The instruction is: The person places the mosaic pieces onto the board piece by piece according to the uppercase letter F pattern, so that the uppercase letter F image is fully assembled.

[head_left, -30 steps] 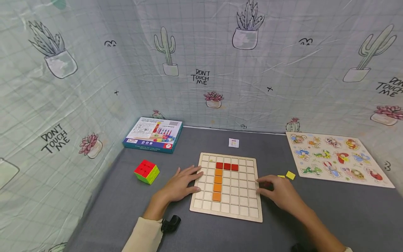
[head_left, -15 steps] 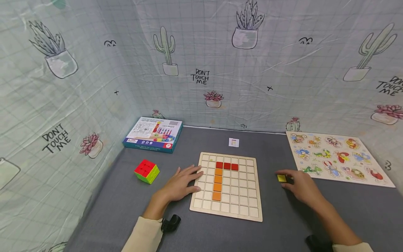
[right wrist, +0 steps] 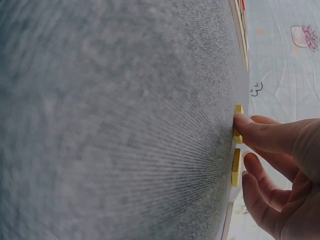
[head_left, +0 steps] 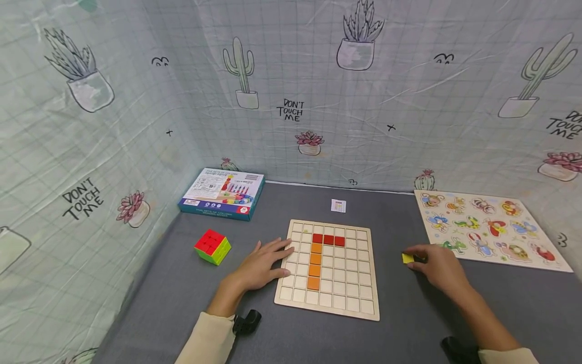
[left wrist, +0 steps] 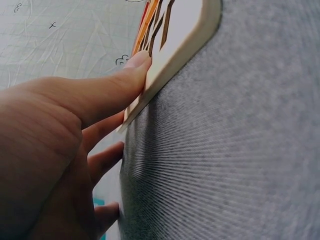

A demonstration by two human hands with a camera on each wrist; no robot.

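Note:
My left hand (head_left: 259,265) rests with extended fingers at the left edge of a wooden grid board (head_left: 338,277); in the left wrist view the thumb (left wrist: 117,85) touches the board's rim. Three red tiles (head_left: 329,240) form a row on the board, and several orange tiles (head_left: 314,259) run down below the leftmost one. To the right of the board, my right hand (head_left: 438,267) pinches a yellow tile (head_left: 407,258) at the table surface, thumb against it. A second yellow tile (right wrist: 236,167) lies beside it in the right wrist view, largely hidden by the hand from the head camera.
A red and green puzzle cube (head_left: 212,247) stands left of the board, with a flat game box (head_left: 222,194) behind it. A small printed card (head_left: 338,206) lies beyond the board. An insect puzzle board (head_left: 491,227) lies at the right, close to my right hand.
My right hand has moved right, from the board's right edge to the yellow tiles, and now pinches one, which has tilted slightly. The left hand and the board have stayed put.

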